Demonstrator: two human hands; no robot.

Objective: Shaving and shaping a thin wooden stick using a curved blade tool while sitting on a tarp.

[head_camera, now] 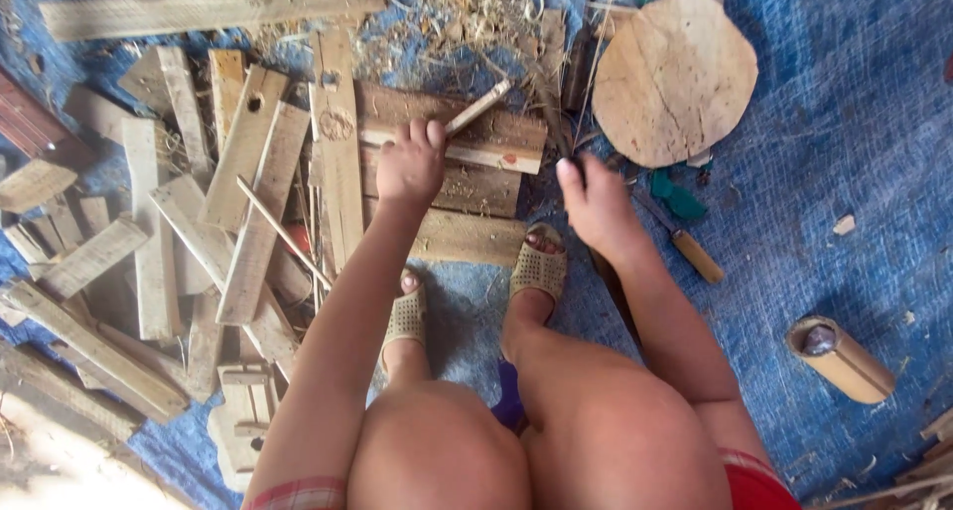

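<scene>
The left hand is closed around one end of a thin pale wooden stick, which slants up and away from the knuckles over a stack of flat weathered wooden boards lying on the blue woven tarpaulin. Just to the right of that stack, the right hand is curled shut on the handle of a dark-bladed long knife, thumb laid along the top, the blade pointing away beside the stack's right edge. A round pale wooden slab sits beyond and to the right of the stack. Left of the stack lies a loose heap of short timber offcuts. Near the stack's front edge rest two feet in beige perforated sandals. Far right of the stack lies a short bamboo tube.
</scene>
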